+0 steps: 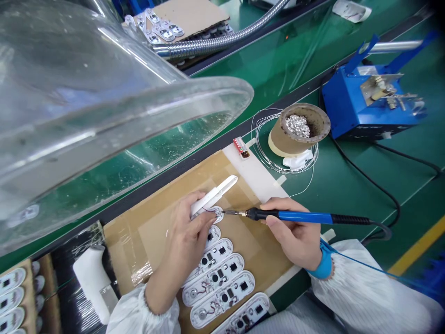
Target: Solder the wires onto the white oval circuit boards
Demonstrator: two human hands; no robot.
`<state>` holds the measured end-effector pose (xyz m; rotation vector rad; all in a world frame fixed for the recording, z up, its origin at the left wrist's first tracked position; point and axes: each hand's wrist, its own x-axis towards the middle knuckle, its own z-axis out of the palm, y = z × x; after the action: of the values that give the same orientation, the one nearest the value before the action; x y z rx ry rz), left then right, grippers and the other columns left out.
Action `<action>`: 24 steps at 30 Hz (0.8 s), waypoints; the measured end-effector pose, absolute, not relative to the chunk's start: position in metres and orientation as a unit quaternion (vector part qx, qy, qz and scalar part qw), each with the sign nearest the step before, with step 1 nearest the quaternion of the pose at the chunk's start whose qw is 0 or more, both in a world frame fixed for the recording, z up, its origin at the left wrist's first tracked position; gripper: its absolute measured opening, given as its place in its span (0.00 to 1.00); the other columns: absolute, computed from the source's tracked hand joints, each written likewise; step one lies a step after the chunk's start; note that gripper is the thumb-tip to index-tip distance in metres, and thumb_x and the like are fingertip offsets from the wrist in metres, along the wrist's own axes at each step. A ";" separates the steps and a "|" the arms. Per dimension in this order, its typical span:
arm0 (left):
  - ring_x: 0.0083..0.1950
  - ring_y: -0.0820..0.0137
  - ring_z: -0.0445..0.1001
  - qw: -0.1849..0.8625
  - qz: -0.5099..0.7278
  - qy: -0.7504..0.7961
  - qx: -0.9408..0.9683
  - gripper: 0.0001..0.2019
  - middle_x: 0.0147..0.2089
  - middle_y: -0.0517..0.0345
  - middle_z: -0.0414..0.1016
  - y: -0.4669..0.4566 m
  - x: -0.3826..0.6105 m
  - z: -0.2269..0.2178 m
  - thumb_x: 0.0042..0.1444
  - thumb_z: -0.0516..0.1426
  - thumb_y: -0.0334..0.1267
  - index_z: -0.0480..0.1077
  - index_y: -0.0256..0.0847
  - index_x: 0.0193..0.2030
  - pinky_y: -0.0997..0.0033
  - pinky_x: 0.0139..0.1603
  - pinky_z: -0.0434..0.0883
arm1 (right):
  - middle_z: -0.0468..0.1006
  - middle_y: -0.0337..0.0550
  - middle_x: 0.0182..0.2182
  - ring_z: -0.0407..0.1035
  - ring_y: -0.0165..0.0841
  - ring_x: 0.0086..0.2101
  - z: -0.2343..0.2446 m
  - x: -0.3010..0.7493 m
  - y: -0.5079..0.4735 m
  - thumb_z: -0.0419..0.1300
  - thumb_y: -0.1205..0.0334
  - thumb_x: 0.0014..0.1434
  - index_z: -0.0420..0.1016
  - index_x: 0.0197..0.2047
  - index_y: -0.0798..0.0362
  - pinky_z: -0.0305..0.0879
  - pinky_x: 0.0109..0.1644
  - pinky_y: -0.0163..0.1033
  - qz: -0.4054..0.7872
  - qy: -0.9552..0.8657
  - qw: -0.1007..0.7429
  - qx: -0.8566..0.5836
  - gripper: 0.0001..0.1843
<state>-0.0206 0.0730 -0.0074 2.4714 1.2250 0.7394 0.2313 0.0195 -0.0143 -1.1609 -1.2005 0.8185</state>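
Note:
My right hand (295,232) grips a soldering iron (306,217) with a blue handle, its tip pointing left. The tip meets the end of a small white oval circuit board (217,213); whether it touches is too small to tell. In my left hand (189,232), closed fingers hold a long white plastic part (219,191) by its near end, with a thin dark wire beside the fingertips. Below lies a row of several white oval boards (222,299) with black chips, partly hidden by my left hand and forearm. All rest on a brown cardboard sheet (257,250).
A clear fume hood (121,106) hangs at upper left. A pot (292,137) of metal shavings stands by coiled solder wire (260,134) and a small red box (241,147). The blue soldering station (361,102) is at right. A white curved housing (92,278) lies at lower left.

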 end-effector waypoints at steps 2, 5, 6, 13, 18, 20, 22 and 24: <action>0.67 0.51 0.74 0.142 0.256 0.424 0.857 0.07 0.67 0.46 0.69 0.073 -0.021 -0.007 0.71 0.59 0.27 0.77 0.43 0.45 0.41 0.61 0.77 | 0.87 0.39 0.38 0.83 0.33 0.36 -0.016 0.231 0.019 0.66 0.73 0.65 0.84 0.49 0.46 0.82 0.42 0.36 0.353 -0.514 0.600 -0.501 0.14; 0.67 0.52 0.74 0.147 0.255 0.427 0.855 0.07 0.67 0.46 0.69 0.073 -0.021 -0.007 0.71 0.59 0.28 0.77 0.44 0.45 0.42 0.61 0.78 | 0.87 0.39 0.39 0.83 0.33 0.36 -0.017 0.231 0.019 0.66 0.73 0.66 0.84 0.49 0.45 0.81 0.41 0.35 0.357 -0.510 0.603 -0.499 0.14; 0.67 0.53 0.74 0.150 0.254 0.430 0.853 0.07 0.67 0.46 0.69 0.072 -0.022 -0.008 0.71 0.59 0.28 0.78 0.44 0.45 0.43 0.62 0.77 | 0.87 0.39 0.39 0.83 0.33 0.36 -0.017 0.231 0.019 0.66 0.73 0.66 0.84 0.49 0.45 0.81 0.41 0.34 0.360 -0.508 0.603 -0.498 0.14; 0.69 0.60 0.74 0.189 0.278 0.438 0.834 0.07 0.67 0.49 0.71 0.073 -0.021 -0.005 0.71 0.61 0.30 0.77 0.46 0.51 0.52 0.68 0.76 | 0.86 0.38 0.37 0.81 0.31 0.33 -0.018 0.232 0.019 0.65 0.72 0.66 0.84 0.49 0.44 0.79 0.38 0.33 0.351 -0.512 0.604 -0.500 0.14; 0.68 0.65 0.76 0.216 0.286 0.451 0.817 0.07 0.65 0.51 0.73 0.072 -0.021 0.000 0.72 0.59 0.28 0.74 0.46 0.48 0.58 0.68 0.75 | 0.83 0.39 0.34 0.79 0.32 0.30 -0.022 0.233 0.017 0.66 0.70 0.66 0.84 0.48 0.45 0.77 0.33 0.34 0.340 -0.506 0.595 -0.524 0.11; 0.68 0.65 0.76 0.217 0.284 0.453 0.817 0.07 0.65 0.51 0.72 0.072 -0.022 0.002 0.72 0.58 0.28 0.74 0.46 0.47 0.59 0.68 0.75 | 0.83 0.39 0.34 0.78 0.32 0.30 -0.021 0.233 0.017 0.66 0.70 0.66 0.84 0.48 0.45 0.76 0.32 0.34 0.340 -0.503 0.600 -0.522 0.11; 0.68 0.65 0.75 0.218 0.278 0.452 0.819 0.08 0.66 0.51 0.71 0.071 -0.022 0.003 0.73 0.58 0.28 0.75 0.46 0.46 0.59 0.66 0.76 | 0.84 0.39 0.35 0.79 0.32 0.30 -0.020 0.232 0.018 0.66 0.71 0.66 0.84 0.48 0.45 0.76 0.33 0.34 0.339 -0.503 0.606 -0.515 0.12; 0.68 0.64 0.75 0.218 0.269 0.446 0.826 0.08 0.67 0.50 0.70 0.071 -0.023 0.003 0.72 0.58 0.28 0.76 0.46 0.46 0.60 0.65 0.77 | 0.85 0.38 0.35 0.79 0.31 0.31 -0.017 0.232 0.019 0.65 0.72 0.66 0.84 0.47 0.45 0.77 0.35 0.33 0.338 -0.506 0.610 -0.508 0.13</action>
<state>-0.0228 0.0712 0.0027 2.2862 1.2342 0.7437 0.2316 0.0191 -0.0173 -1.1722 -1.1672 0.7810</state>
